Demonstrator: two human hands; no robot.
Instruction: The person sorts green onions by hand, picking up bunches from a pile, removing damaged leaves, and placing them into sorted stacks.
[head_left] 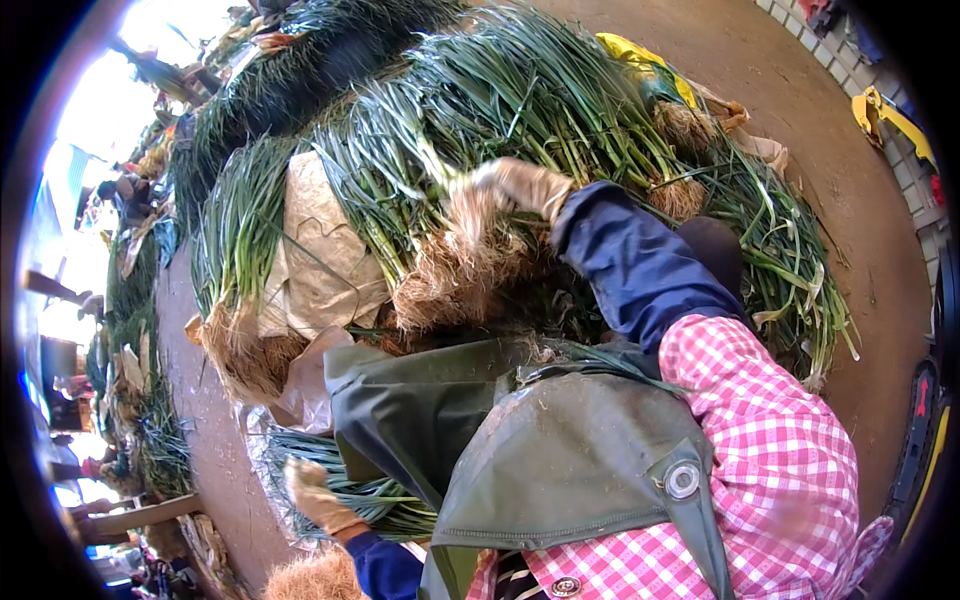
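Note:
My right hand (528,188), in a tan work glove, is closed round the pale lower stalks of some green onions (432,160). Its fingers are partly blurred. Shaggy brown roots (458,272) hang just below it, at the near edge of a large heap. My left hand (318,497), gloved too, is low on the left beside a bundle of green onions (385,502) lying on clear plastic sheeting (262,465). Its fingers point up, slightly bent and a little smeared, and nothing shows in them.
A green waterproof apron (590,460) covers my lap. Brown paper (325,235) separates the heap from another bundle (240,240) on the left. More onions (790,250) lie at the right. A yellow bag (640,55) is at the back. Another root clump (315,575) sits below my left hand.

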